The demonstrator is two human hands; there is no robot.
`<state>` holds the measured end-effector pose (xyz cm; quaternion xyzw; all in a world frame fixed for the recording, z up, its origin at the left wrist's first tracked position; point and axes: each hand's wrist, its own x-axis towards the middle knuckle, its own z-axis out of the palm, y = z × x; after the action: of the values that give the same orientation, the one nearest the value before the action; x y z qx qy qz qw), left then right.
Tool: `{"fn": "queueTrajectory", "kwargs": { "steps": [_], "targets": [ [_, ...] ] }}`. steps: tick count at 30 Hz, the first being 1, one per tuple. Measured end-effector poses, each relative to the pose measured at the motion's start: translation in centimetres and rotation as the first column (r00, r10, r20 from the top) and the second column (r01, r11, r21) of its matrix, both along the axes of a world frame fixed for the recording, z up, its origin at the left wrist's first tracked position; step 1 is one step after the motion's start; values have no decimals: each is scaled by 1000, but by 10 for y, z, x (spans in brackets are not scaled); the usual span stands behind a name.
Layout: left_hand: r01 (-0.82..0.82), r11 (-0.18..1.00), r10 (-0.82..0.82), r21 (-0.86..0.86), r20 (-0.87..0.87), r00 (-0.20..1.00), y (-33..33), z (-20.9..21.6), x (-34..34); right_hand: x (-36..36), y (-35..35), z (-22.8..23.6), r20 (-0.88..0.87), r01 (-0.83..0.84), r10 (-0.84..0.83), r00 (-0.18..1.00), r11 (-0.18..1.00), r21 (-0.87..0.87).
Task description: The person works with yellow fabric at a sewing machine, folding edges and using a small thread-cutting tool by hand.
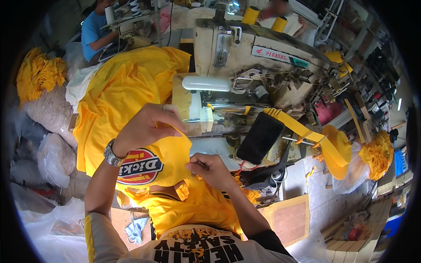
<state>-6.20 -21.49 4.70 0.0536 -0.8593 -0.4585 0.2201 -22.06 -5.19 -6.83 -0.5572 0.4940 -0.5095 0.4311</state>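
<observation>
A yellow garment with a red, white and dark-blue oval emblem is spread in front of me. My left hand, wearing a metal wristwatch and a ring, is curled over its upper edge with thumb and fingers drawn together on the cloth. At the garment's right edge, my right hand is closed, the thumb against the cloth. A small dark object shows between its fingers, too small to name. More yellow cloth lies across my lap.
An industrial sewing machine with yellow thread cones stands ahead. Yellow tape runs to it from a reel at the right. A heap of yellow cloth covers the left side. A person in blue sits at far left.
</observation>
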Motion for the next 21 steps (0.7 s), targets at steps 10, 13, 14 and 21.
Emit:
{"fn": "queueTrajectory", "kwargs": {
  "steps": [10, 13, 14, 21],
  "targets": [
    [-213, 970, 205, -117, -75, 976, -36, -30, -41, -9, -21, 7, 251, 43, -60, 966, 996, 74],
    [-233, 968, 226, -93, -83, 971, -38, -38, -49, -15, -16, -8, 402, 12, -61, 914, 992, 124],
    [-236, 966, 228, -105, -85, 970, -37, -40, -50, -16, -10, -10, 513, -6, -54, 857, 993, 115],
    [-269, 949, 225, -164, -243, 943, -39, -55, -64, -9, -16, -5, 363, 77, -132, 922, 984, 162]
  ]
}}
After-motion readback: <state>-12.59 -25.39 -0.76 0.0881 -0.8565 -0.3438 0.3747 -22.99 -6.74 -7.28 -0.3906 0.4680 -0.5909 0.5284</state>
